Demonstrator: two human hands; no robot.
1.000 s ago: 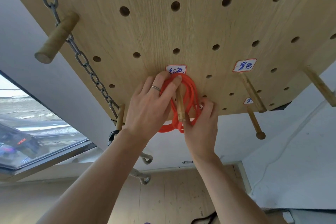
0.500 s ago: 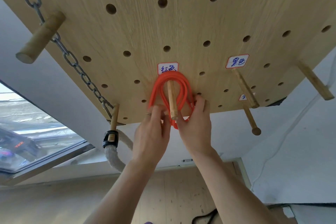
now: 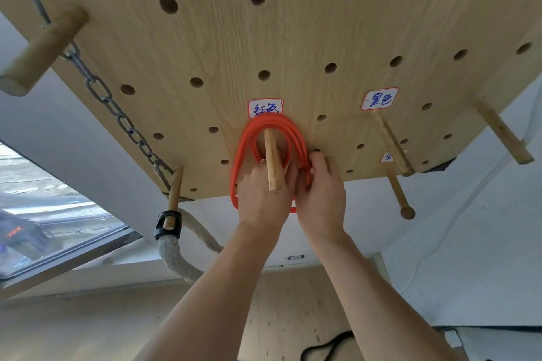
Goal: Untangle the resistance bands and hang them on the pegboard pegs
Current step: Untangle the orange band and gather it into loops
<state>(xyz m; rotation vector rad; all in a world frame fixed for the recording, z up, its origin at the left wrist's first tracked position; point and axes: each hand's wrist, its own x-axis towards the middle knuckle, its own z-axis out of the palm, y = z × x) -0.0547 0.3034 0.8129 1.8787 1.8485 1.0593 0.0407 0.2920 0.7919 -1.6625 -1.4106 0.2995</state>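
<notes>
An orange resistance band (image 3: 243,143), coiled in several loops, hangs over a wooden peg (image 3: 272,161) on the wooden pegboard (image 3: 264,38), just under a white label (image 3: 265,108). My left hand (image 3: 261,199) holds the lower part of the loops, fingers curled behind the peg. My right hand (image 3: 321,196) grips the band's right side against the board. A black band (image 3: 328,344) lies on the floor at the bottom edge, partly hidden by my right forearm.
Bare pegs stick out at the right: one under a second label (image 3: 390,143), one with a round tip (image 3: 399,190), one at far right (image 3: 501,132). A thick peg (image 3: 41,53) carries a metal chain (image 3: 117,111). A rope with black cap (image 3: 170,231) hangs from another peg.
My left hand slid down from the top of the loops to their lower part. The band now sits fully over the peg. My right hand stayed on the band's right side.
</notes>
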